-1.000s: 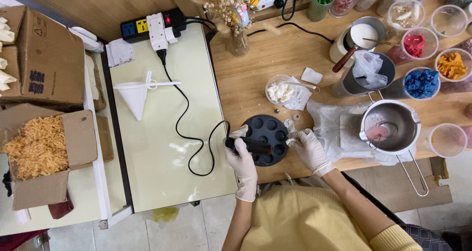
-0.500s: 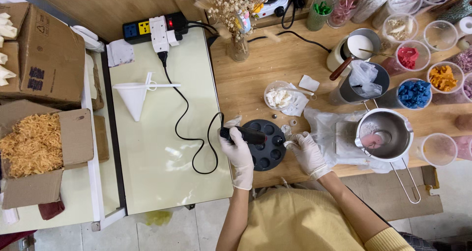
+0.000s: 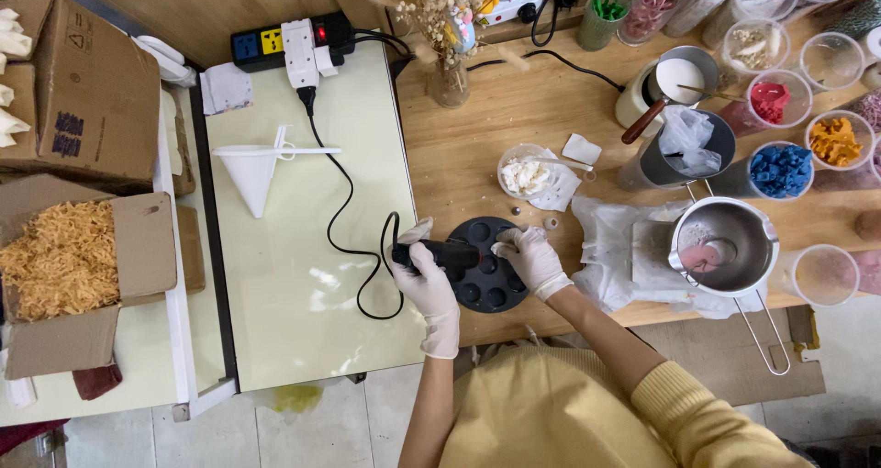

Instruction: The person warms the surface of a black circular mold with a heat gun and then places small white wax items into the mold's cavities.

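Your left hand [image 3: 429, 280] clamped round black corded tool [image 3: 440, 253]. Tool lies sideways, long way left to right, tip poking over round black mold [image 3: 486, 268]. Cord [image 3: 353, 248] loops off to left of that hand. Your right hand [image 3: 530, 257] rests on mold's right rim, fingers curled, seems to pinch something tiny; cannot tell what. Hands close together, mold between them, near bench [image 3: 477, 147] front edge. Both hands about same nearness to mold. Steel pot [image 3: 725, 243] sits right of right hand.
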